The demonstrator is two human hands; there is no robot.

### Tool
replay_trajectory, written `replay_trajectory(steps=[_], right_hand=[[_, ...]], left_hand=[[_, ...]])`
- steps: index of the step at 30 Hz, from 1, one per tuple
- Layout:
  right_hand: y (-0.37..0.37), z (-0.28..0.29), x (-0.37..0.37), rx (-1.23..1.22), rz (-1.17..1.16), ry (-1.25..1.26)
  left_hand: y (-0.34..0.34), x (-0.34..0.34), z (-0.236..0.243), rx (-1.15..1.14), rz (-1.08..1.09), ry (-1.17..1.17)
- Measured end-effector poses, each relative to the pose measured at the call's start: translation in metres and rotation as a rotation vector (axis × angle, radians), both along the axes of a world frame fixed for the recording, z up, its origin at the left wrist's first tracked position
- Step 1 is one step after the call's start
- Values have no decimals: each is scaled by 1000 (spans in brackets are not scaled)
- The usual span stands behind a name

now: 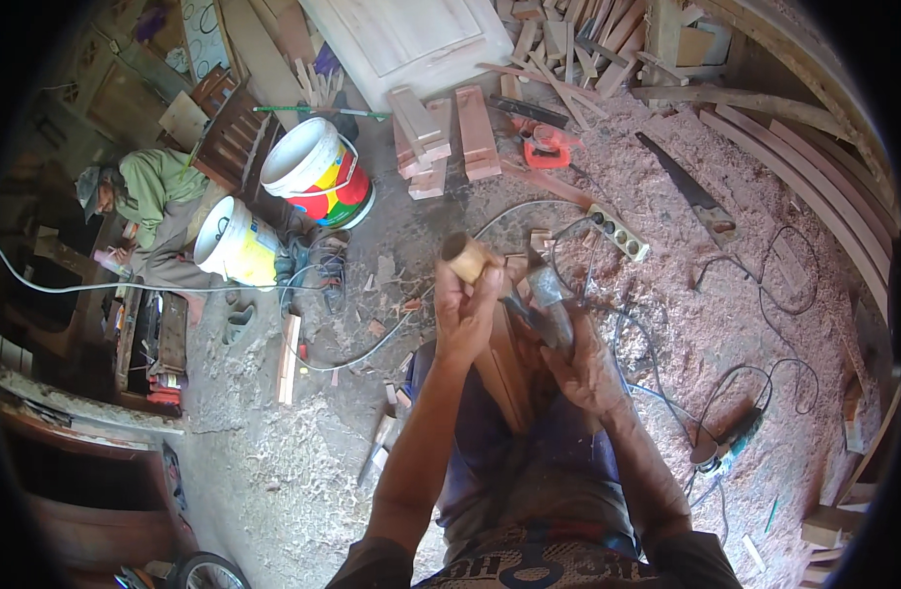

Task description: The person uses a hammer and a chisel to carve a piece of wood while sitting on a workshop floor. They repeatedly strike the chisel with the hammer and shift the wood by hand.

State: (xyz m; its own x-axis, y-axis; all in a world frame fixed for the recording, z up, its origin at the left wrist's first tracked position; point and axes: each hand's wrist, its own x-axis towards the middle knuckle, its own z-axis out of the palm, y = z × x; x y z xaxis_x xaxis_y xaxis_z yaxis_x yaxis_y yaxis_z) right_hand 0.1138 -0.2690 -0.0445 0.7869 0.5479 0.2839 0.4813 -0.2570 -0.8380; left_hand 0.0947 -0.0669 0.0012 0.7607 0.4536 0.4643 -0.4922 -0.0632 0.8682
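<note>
Two white buckets [318,188], contents unclear; left fingers [486,292] around wooden handle [464,257], right fingers [565,377] around metal tool [549,287]

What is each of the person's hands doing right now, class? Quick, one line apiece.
Left hand: closed, holding a pale wooden cylindrical piece.
Right hand: closed around a grey tool; its exact kind is too blurred to tell.

Grey floor [406,218], R side thick w/ pinkish shavings [662,285]; pale panelled board [411,44] far end; dk slatted furn. [233,137] far L; floor brightest near L.
</note>
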Motion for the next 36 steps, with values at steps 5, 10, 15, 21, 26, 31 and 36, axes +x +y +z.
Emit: replay_trajectory(steps=[5,10,15,21,26,31,36], right_hand=[[-46,-33,-8,-248,15,215],[-95,-96,-35,-719,84,140],[-91,-93,-28,-751,91,195],[-97,-120,-28,-675,54,66],[-84,-94,-26,-718,64,79],[-87,-112,-25,-669,76,93],[-87,-116,-23,-661,116,106]], left_hand=[[14,15,8,42,103,43],[25,21,-3,116,95,266],[40,31,-35,278,41,324],[34,34,-28,359,51,382],[49,40,-40,450,113,381],[36,33,-23,409,80,432],[42,33,-36,357,141,344]])
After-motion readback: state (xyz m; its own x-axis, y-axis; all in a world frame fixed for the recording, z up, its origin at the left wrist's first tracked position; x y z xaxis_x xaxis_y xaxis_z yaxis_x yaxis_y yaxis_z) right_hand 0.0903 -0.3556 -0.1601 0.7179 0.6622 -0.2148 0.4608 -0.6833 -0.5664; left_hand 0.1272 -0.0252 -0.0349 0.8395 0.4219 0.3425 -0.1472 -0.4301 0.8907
